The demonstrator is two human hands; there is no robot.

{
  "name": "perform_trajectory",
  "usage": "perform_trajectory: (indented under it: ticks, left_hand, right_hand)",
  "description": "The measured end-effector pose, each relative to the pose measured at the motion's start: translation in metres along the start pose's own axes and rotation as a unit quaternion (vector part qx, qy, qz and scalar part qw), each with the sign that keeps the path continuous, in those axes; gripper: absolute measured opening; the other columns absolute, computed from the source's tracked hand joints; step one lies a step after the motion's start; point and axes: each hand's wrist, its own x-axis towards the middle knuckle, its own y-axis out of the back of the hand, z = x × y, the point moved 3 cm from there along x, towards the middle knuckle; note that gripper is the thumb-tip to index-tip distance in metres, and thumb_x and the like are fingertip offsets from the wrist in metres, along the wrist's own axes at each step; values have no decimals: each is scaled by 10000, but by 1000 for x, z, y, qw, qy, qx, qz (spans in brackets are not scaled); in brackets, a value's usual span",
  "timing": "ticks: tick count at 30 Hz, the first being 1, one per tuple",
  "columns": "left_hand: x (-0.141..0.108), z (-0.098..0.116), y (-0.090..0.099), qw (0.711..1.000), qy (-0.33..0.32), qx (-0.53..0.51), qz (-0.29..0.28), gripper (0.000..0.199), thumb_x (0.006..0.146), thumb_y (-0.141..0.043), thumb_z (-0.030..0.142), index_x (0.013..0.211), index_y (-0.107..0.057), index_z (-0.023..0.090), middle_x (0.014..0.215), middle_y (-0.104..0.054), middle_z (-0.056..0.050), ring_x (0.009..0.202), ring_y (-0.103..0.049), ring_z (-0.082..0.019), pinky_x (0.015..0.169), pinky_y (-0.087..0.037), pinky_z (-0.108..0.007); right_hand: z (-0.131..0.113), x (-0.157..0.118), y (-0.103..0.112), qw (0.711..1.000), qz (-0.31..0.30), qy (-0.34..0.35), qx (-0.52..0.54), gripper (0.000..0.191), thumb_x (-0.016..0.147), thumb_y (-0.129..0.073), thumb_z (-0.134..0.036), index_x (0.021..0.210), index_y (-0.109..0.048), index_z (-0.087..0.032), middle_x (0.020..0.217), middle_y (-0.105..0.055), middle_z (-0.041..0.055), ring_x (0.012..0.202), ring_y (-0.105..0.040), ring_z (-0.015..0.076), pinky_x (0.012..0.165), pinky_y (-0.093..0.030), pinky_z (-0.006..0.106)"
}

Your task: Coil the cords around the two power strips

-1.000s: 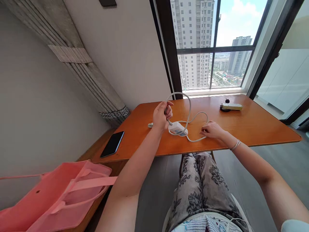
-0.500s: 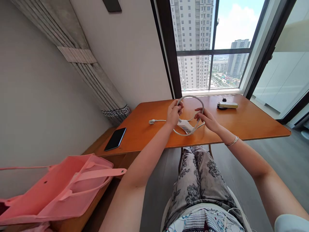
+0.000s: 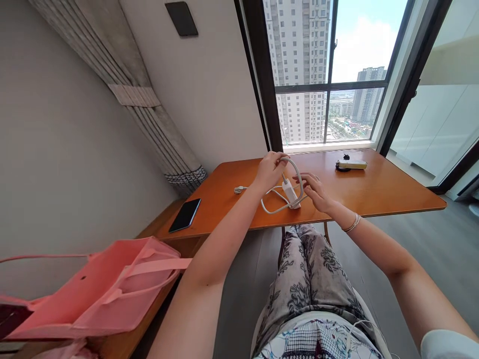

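Observation:
A pale power cord (image 3: 300, 180) forms a raised loop above the wooden table. My left hand (image 3: 271, 170) is closed around the top left of that loop. Beside the loop's right side is my right hand (image 3: 315, 191), fingers stretched out and apart; its fingertips are very near the cord, and I cannot tell if they touch it. Beneath the loop, a white power block (image 3: 291, 193) rests tilted on the table, joined to the cord. The cord's plug (image 3: 239, 189) lies to the left of my left hand.
The wooden table (image 3: 374, 192) has a dark phone (image 3: 185, 215) at its left end. At the far right are a yellowish-white box-like object (image 3: 352, 164) and a small black item (image 3: 346, 157). A pink bag (image 3: 123, 289) stands at lower left, near my left arm.
My right hand's fingers have opened from the cord. The loop has become narrower and shifted left, and the white block has turned more upright in view. The view has shifted slightly.

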Motion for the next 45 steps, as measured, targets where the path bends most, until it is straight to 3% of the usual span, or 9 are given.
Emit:
perform_trajectory:
  ticks: [7, 12, 16, 21, 25, 29, 34, 41, 45]
  left_hand:
    - [-1, -1, -13, 953, 46, -298, -21, 481, 798, -668, 652, 825, -709, 174, 939, -682, -70, 910, -639, -180, 882, -581, -366]
    - [-6, 8, -19, 929, 60, -357, -79, 528, 746, -703, 683, 838, -723, 163, 939, -710, -84, 931, -658, -189, 912, -571, -366]
    - [1, -5, -4, 921, 104, -364, -92, 410, 688, -814, 513, 921, -737, 185, 1073, -727, -91, 1034, -669, -204, 904, -559, -334]
    - [8, -27, 26, 912, 179, -353, 109, 114, 750, -702, 280, 829, -665, 207, 870, -702, -12, 746, -672, -92, 701, -526, -220]
    - [-5, 6, 30, 923, 50, -313, 218, 82, 840, -589, 285, 804, -615, 217, 728, -630, 9, 598, -587, -86, 628, -495, -225]
    - [-15, 51, 4, 981, -32, -183, 55, 105, 844, -610, 282, 878, -662, 197, 812, -694, -31, 713, -651, -146, 716, -528, -286]
    - [-2, 52, -15, 997, 63, -10, -35, 239, 832, -676, 307, 1015, -671, 152, 1164, -711, -130, 938, -687, -237, 851, -520, -371]
    - [9, 46, -23, 964, 149, -206, -80, 170, 886, -648, 274, 776, -640, 145, 837, -721, -75, 712, -673, -153, 721, -523, -288]
    - [1, 47, -23, 933, 214, -268, -112, 228, 885, -635, 232, 681, -595, 138, 654, -633, -34, 602, -650, -141, 641, -516, -278]
  right_hand:
    - [50, 7, 3, 990, -65, -122, 24, 883, 733, -749, -381, 1522, -381, -232, 1536, -454, 141, 1376, -457, 321, 1073, -442, 482]
    - [62, 5, -7, 987, -74, -138, -23, 496, 807, -676, -330, 1279, -643, -181, 1219, -690, 112, 1115, -641, 276, 973, -515, 438]
    - [67, 3, 1, 987, 8, -160, -8, 437, 837, -634, -370, 1233, -656, -189, 1153, -703, 87, 1019, -649, 234, 826, -551, 355]
    - [73, 8, 28, 965, 150, -216, -15, 461, 811, -621, -475, 1178, -653, -198, 1026, -714, 54, 897, -632, 206, 778, -525, 333]
    - [74, 13, 47, 933, 248, -261, -25, 461, 782, -605, -501, 1122, -662, -195, 990, -709, 51, 878, -626, 213, 780, -505, 338]
    - [63, 14, 51, 922, 276, -271, -25, 440, 780, -594, -516, 1066, -668, -190, 959, -706, 50, 872, -618, 223, 766, -489, 335]
    - [31, 6, 30, 943, 240, -215, -78, 372, 802, -625, -508, 1027, -653, -214, 982, -707, 57, 882, -621, 234, 796, -486, 360]
    - [-8, -7, -9, 958, 105, -121, -239, 412, 846, -653, -539, 1077, -613, -201, 1016, -679, 114, 891, -638, 276, 764, -490, 380]
    - [-11, -12, -11, 981, 28, -58, -184, 342, 982, -473, -473, 1150, -613, -210, 1036, -684, 101, 850, -656, 230, 762, -503, 359]
